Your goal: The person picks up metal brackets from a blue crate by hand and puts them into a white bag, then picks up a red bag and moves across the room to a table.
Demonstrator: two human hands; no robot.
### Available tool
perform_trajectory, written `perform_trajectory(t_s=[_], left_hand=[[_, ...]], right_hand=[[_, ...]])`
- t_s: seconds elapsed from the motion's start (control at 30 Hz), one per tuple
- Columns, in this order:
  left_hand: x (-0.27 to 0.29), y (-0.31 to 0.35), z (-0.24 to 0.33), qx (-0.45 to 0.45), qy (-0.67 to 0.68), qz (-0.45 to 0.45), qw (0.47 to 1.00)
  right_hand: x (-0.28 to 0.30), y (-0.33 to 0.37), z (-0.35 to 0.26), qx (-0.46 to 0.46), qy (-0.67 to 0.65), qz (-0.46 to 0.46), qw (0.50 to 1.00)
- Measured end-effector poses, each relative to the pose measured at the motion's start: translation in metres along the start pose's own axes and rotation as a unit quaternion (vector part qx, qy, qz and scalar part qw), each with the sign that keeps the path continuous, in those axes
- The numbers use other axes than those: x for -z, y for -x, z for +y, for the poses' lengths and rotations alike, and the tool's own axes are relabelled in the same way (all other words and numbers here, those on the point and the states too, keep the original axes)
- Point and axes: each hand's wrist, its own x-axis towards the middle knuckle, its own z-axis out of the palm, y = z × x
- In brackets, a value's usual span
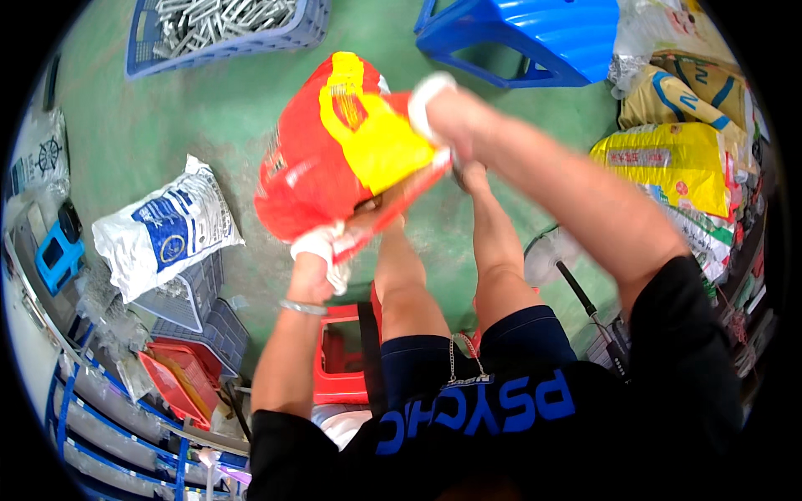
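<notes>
On the left from where I watch, a stuffed white plastic bag with a dark-blue printed panel (167, 230) lies well apart from both hands. On the far left, a blue-grey plastic basket (311, 25) holds a heap of silvery metal pieces, beyond the reach of either hand.

Right of the white bag, I have the large red plastic sack with a yellow panel (334, 154) in front of the knees, over the green floor (125, 142). I read its long axis as running from near left to far right. A red edge of it stretches on about the same slant between the hands, and the bulk lies to the far left of that edge.

The white-gloved left hand (319, 246) is at the near-left end, its fingers closed around the sack's edge. This is the hand nearer the body.

The white-gloved right hand (431, 104) is at the far-right end, against the sack beside the yellow panel. It is blurred and its fingertips are hidden, so I can't tell how they are closed.

Farther right stand a blue plastic stool (535, 37) and a yellow sack (668, 167), both apart from the hands.
</notes>
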Motion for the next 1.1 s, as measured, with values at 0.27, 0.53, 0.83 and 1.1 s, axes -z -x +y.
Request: perform_trajectory(t_s=[0.27,0.53,0.83,1.1], left_hand=[[-0.013,0.003,0.011,-0.186,0.057,-0.083,0.977],[-0.018,-0.018,-0.042,-0.155,0.202,-0.079,0.964],[-0.021,-0.035,-0.056,-0.215,0.264,-0.008,0.94],[-0.029,0.062,-0.054,-0.215,0.255,-0.024,0.942]], right_hand=[[0.022,-0.071,-0.059,-0.033,-0.016,-0.059,0.998],[0.045,-0.045,-0.035,0.075,0.405,-0.02,0.911],[-0.023,0.039,-0.039,0.242,0.753,0.016,0.612],[-0.011,-0.04,-0.052,0.21,0.704,-0.095,0.672]])
